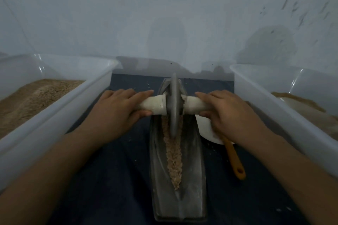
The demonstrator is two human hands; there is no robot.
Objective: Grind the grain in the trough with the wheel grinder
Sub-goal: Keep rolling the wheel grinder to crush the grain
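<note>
White tubs (54, 97) flank trough (193, 179) — orange spoon (235, 159) beside; both hands' fingers (140, 95) curled round grinder axle (155, 105).

My left hand (118, 107) covers the outer end of the white handle (155, 105), and my right hand (229, 113) hides the other end. The wheel (173, 105) blocks the grain (173, 153) beneath it and the trough (193, 179) beyond. My right wrist covers part of the white dish (205, 128) and the orange utensil's (235, 159) head. Both plastic tubs (60, 109) run off the picture's sides.
</note>
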